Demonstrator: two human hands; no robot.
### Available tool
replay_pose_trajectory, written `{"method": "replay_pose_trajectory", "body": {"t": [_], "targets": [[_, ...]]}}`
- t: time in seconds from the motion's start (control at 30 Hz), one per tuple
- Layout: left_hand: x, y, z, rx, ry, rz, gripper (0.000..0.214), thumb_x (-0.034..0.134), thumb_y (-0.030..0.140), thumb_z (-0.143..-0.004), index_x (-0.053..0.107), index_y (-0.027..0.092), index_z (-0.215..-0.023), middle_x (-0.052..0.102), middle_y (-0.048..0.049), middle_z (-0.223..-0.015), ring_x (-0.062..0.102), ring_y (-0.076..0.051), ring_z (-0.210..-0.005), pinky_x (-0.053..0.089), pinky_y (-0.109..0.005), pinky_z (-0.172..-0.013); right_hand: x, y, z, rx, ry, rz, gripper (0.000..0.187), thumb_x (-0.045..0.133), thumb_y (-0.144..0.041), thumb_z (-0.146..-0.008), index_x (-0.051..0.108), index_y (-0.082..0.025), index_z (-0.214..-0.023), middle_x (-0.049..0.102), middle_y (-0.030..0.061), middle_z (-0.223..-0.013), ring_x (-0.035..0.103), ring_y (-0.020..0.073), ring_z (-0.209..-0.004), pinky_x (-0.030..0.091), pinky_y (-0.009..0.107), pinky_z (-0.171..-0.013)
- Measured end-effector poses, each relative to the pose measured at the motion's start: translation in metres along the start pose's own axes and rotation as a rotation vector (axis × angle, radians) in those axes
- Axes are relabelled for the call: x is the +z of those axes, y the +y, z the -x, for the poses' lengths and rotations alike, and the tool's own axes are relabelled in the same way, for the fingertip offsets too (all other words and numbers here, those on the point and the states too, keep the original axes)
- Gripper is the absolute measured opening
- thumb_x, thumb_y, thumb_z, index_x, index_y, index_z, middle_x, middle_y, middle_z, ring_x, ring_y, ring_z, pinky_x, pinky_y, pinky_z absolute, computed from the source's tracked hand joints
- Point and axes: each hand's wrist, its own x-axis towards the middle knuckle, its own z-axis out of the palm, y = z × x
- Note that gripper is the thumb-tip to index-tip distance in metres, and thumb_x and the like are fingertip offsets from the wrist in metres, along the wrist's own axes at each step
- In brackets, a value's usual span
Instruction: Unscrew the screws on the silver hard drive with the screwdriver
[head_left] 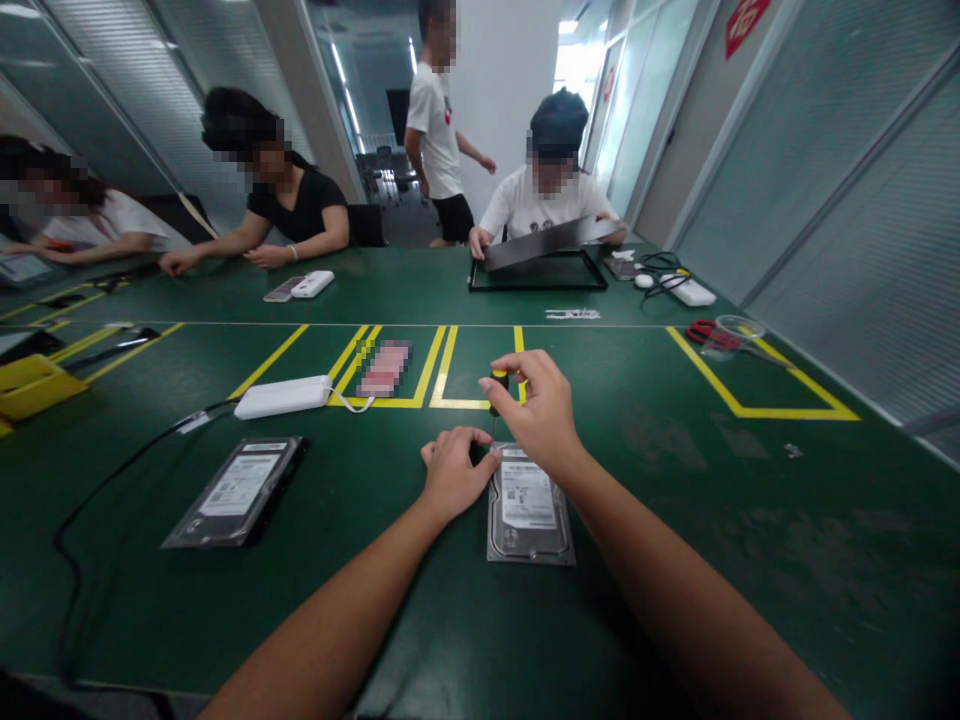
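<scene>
A silver hard drive lies flat on the green table right in front of me. My right hand is closed round the black and yellow handle of a screwdriver, held upright over the drive's far left corner. My left hand rests curled against that same corner, fingers pinched near the screwdriver's tip; what they hold, if anything, is hidden. A second hard drive lies to the left, out of reach of both hands.
A white power bank with a black cable lies left of centre. Yellow bin at far left. Scissors and a clear cup sit at right. Across the table several people work; one holds a laptop panel.
</scene>
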Motion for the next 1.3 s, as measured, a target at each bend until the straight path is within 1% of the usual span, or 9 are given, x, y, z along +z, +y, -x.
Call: {"method": "replay_pose_trajectory", "body": {"t": [0.13,0.3,0.43,0.53,0.6,0.8,0.87,1.03,1.3], "targets": [[0.0016,-0.0016,0.0,0.006,0.007,0.002,0.018,0.065,0.039,-0.085,0.064,0.027,-0.098,0.07,0.0007,-0.104,0.058,-0.024,-0.103,0.032,-0.041,-0.091,-0.0013,-0.001,-0.0009,0.009,-0.007,0.012,0.008,0.064,-0.023,-0.083,0.067,-0.022,-0.091,0.067,0.0014,-0.087,0.058,0.0184,-0.082,0.046,0.034,-0.077],[0.0008,-0.0005,-0.0001,-0.003,-0.003,-0.003,0.017,0.065,0.038,-0.085,0.065,0.027,-0.098,0.069,0.001,-0.103,0.058,-0.024,-0.103,0.032,-0.041,-0.092,-0.0016,-0.0021,0.0004,0.035,-0.004,-0.003,0.015,0.058,-0.017,-0.083,0.068,-0.022,-0.093,0.068,0.0018,-0.088,0.06,0.0184,-0.083,0.046,0.034,-0.079],[-0.0006,0.0009,-0.0001,-0.013,-0.008,-0.005,0.018,0.066,0.038,-0.085,0.065,0.027,-0.098,0.069,0.0007,-0.104,0.058,-0.024,-0.103,0.032,-0.041,-0.092,-0.0001,-0.001,0.0013,0.042,0.017,-0.017,0.013,0.062,-0.021,-0.084,0.069,-0.022,-0.094,0.063,0.0036,-0.093,0.058,0.0177,-0.084,0.047,0.033,-0.079],[-0.0014,0.001,0.0004,-0.005,-0.009,-0.002,0.018,0.065,0.039,-0.085,0.065,0.026,-0.098,0.07,-0.0001,-0.104,0.058,-0.024,-0.103,0.033,-0.042,-0.092,0.0001,-0.0013,0.0009,0.028,0.019,-0.004,0.009,0.065,-0.024,-0.084,0.069,-0.022,-0.091,0.063,0.003,-0.089,0.057,0.0183,-0.084,0.047,0.034,-0.079],[-0.0017,0.0008,0.0006,0.0,-0.008,0.003,0.018,0.065,0.039,-0.085,0.064,0.026,-0.098,0.07,-0.0001,-0.105,0.057,-0.024,-0.104,0.032,-0.042,-0.093,-0.0001,-0.002,0.0005,0.022,0.011,0.002,0.008,0.063,-0.022,-0.084,0.069,-0.022,-0.09,0.064,0.0026,-0.087,0.058,0.0188,-0.085,0.047,0.034,-0.079],[-0.0017,0.0007,0.0002,-0.006,-0.014,-0.017,0.018,0.066,0.038,-0.085,0.064,0.026,-0.098,0.07,-0.0005,-0.105,0.057,-0.025,-0.104,0.033,-0.041,-0.093,0.0003,-0.0032,0.0011,0.043,0.011,-0.018,0.015,0.055,-0.018,-0.086,0.068,-0.023,-0.091,0.067,0.0023,-0.09,0.061,0.0187,-0.085,0.048,0.035,-0.078],[-0.0015,0.0008,0.0002,-0.005,-0.012,-0.018,0.018,0.066,0.038,-0.085,0.065,0.026,-0.098,0.07,-0.0004,-0.105,0.057,-0.024,-0.105,0.033,-0.041,-0.093,0.0007,-0.0031,0.0017,0.041,0.009,-0.017,0.014,0.056,-0.019,-0.086,0.068,-0.023,-0.091,0.066,0.0024,-0.09,0.061,0.0186,-0.086,0.048,0.035,-0.079],[-0.0014,0.0004,0.0006,-0.001,-0.012,-0.005,0.017,0.065,0.037,-0.085,0.065,0.026,-0.099,0.069,-0.0002,-0.106,0.058,-0.024,-0.105,0.033,-0.042,-0.093,0.0011,-0.0029,0.002,0.022,-0.003,0.002,0.01,0.066,-0.026,-0.086,0.069,-0.021,-0.093,0.065,0.0034,-0.091,0.059,0.0189,-0.086,0.047,0.035,-0.08],[-0.0009,-0.0002,0.0003,-0.003,-0.011,-0.006,0.018,0.065,0.039,-0.085,0.065,0.026,-0.098,0.07,-0.0007,-0.105,0.058,-0.025,-0.105,0.033,-0.042,-0.093,-0.0007,-0.0022,0.0009,0.024,0.005,0.016,0.01,0.063,-0.023,-0.086,0.07,-0.022,-0.092,0.064,0.0032,-0.089,0.058,0.0188,-0.085,0.047,0.035,-0.079]]}}
